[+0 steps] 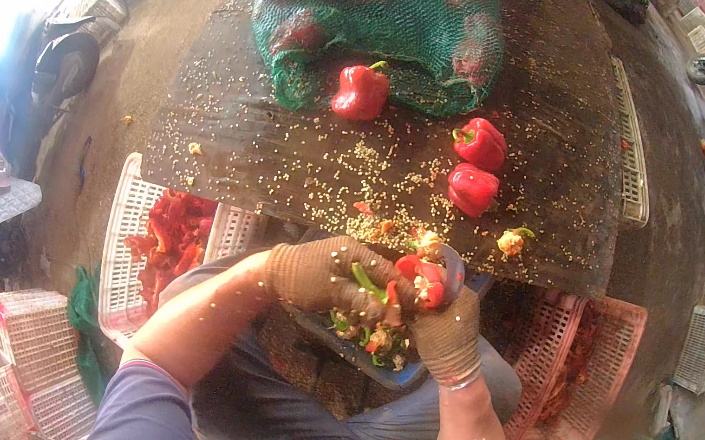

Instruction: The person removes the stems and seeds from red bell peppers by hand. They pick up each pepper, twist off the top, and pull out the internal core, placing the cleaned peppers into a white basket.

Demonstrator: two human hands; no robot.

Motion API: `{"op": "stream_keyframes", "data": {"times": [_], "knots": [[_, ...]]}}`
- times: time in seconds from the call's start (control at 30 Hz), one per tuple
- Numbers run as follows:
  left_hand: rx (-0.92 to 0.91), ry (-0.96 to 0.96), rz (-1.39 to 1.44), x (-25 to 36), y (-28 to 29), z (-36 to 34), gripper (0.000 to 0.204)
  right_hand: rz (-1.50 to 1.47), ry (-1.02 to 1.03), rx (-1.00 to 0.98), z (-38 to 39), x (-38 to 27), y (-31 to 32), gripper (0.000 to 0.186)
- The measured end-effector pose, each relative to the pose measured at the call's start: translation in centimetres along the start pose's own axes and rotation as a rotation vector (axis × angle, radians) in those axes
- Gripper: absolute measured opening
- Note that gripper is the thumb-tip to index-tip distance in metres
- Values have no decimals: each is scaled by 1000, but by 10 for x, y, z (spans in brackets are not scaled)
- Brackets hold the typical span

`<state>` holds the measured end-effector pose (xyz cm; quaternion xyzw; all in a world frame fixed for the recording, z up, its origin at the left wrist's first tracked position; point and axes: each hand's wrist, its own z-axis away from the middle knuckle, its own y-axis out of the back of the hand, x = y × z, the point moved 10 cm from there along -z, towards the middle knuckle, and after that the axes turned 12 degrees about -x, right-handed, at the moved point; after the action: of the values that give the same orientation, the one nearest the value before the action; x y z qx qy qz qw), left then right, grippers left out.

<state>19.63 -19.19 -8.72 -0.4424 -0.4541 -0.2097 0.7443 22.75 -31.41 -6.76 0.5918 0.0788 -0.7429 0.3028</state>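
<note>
Bright red bell peppers with green stems stand out against a dark brown tabletop speckled with pale yellow seeds and a green mesh sack. The left glove and right glove are brown, faintly ribbed; a cut pepper shows red with pale patches. Also pictured: a white latticed crate, a pink latticed crate and a blue-grey shirt with a multicoloured print.

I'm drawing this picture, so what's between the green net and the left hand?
In the head view, a red pepper lies by the net; then pale seeds and red scraps dot the table toward the left hand.
</note>
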Motion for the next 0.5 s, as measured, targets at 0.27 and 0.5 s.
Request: {"op": "stream_keyframes", "data": {"times": [0.27, 0.5], "knots": [[-78, 216, -285, -19, -12, 9, 49, -495, 28, 133, -1, 25, 13, 38], [553, -169, -513, 11, 34, 28, 49, -690, -55, 99, 0, 31, 6, 36]]}}
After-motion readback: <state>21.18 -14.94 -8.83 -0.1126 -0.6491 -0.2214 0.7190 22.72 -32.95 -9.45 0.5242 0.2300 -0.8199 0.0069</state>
